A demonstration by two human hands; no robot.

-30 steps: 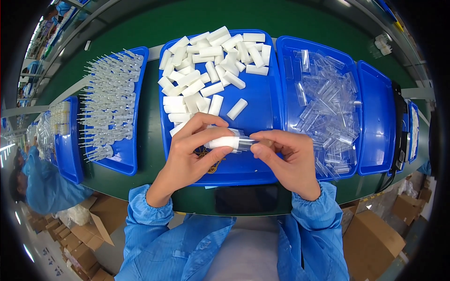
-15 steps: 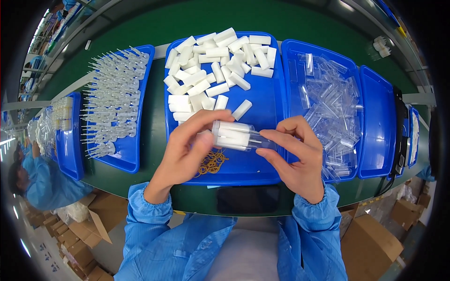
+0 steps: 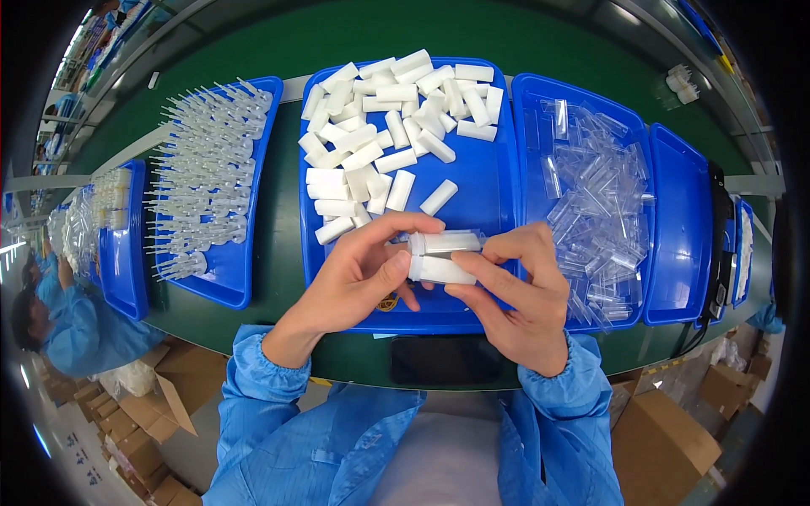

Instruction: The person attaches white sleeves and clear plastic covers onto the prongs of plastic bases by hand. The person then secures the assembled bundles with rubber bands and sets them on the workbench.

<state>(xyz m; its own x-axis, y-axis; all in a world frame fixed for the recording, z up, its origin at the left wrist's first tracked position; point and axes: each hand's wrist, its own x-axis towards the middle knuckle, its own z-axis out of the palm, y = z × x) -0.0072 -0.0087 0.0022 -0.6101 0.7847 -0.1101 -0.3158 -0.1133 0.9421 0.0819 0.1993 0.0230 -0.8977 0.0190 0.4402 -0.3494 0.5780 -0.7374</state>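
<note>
Over the near part of the middle blue tray, I hold a small bundle of white cylinders in clear plastic tubes. My left hand is closed round the bundle's left end, thumb in front. My right hand pinches the right end of the lower piece between thumb and fingers. Fingers hide part of the bundle, so I cannot tell how many pieces it has. Beyond my hands lies a heap of white cylinders. A few tan rubber bands show under my left hand.
Left stands a blue tray of white thin-tipped parts. Right, another holds clear plastic tubes, with a further blue tray beside it. A dark flat device lies at the table's near edge. Cardboard boxes stand below; a blue-sleeved person is far left.
The bundle has shifted slightly right and turned, showing two white cylinders side by side. My right fingers have moved from the clear tube's end onto the lower piece. My left hand now covers most rubber bands.
</note>
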